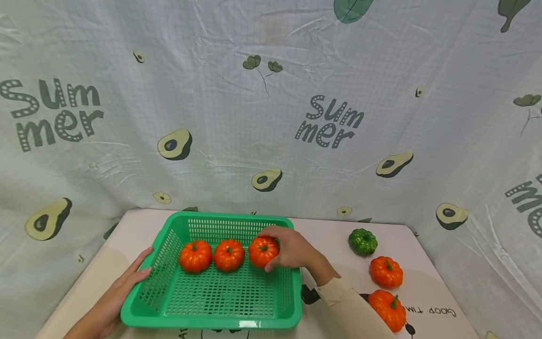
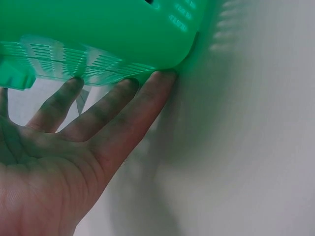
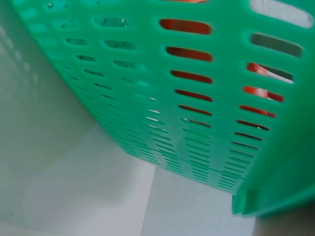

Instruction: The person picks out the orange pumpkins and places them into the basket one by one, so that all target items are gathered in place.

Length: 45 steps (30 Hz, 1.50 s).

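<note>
A green plastic basket [image 1: 220, 324] with slotted walls stands on the table. Inside it, at the right of a row, my right hand [image 1: 292, 247] holds an orange mini pumpkin [image 1: 261, 253] between thumb and fingers. Two more pumpkins sit to its left, a far-left pumpkin [image 1: 195, 257] and a middle pumpkin [image 1: 229, 255]. My left hand [image 1: 116, 294] is against the basket's left side, its extended fingertips touching the wall, as the left wrist view shows. In the right wrist view the basket wall [image 3: 142, 88] hides my hand; orange shows through the slots.
Right of the basket lie a dark green pumpkin [image 1: 362, 242], an orange pumpkin [image 1: 386, 272] and a nearer orange pumpkin [image 1: 387, 308], partly behind my right sleeve [image 1: 353, 310]. A printed cloth [image 1: 220, 103] hangs behind and around the pale table [image 1: 326, 230].
</note>
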Tool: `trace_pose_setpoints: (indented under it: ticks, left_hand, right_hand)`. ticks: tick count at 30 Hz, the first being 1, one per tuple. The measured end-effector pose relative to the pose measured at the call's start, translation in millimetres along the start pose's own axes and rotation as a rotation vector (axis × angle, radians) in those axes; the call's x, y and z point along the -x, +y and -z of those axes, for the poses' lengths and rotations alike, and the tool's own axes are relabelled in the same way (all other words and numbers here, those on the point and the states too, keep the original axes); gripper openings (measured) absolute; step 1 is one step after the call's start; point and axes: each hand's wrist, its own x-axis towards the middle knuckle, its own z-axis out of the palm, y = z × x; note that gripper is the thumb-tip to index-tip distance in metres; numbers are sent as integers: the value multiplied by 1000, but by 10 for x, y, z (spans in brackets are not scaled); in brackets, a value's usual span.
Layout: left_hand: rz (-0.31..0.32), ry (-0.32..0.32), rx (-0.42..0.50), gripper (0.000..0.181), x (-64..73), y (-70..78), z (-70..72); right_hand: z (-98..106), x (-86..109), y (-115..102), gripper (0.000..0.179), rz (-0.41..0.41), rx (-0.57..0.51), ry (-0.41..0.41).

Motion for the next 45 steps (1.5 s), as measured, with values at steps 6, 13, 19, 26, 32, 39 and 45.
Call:
trace_pose_setpoints:
  ticks: [6,13,19,26,32,39,45]
  left_hand:
    - [4,0,-9,72,8,2,1]
    - [-5,0,2,73,2,6,-15]
    - [-14,1,-10,72,0,4,13]
    - [-34,13,-9,72,-9,16,-7]
    - [-24,8,-6,73,-7,10,-5]
    - [-35,17,-10,72,-9,-15,-13]
    - [-28,10,-3,73,-7,-18,-8]
  right_hand:
    - [-45,-17,-23,73,2,139,-12]
    - [-62,-28,-51,69,-14,211,-31]
    - [-56,-52,-84,67,-18,261,-44]
    - [-43,-69,-64,66,18,335,-51]
    - [-52,-92,-88,73,24,375,-114]
    - [-70,-109,-106,71,10,419,-150]
    - [-83,-120,-108,69,27,465,-157]
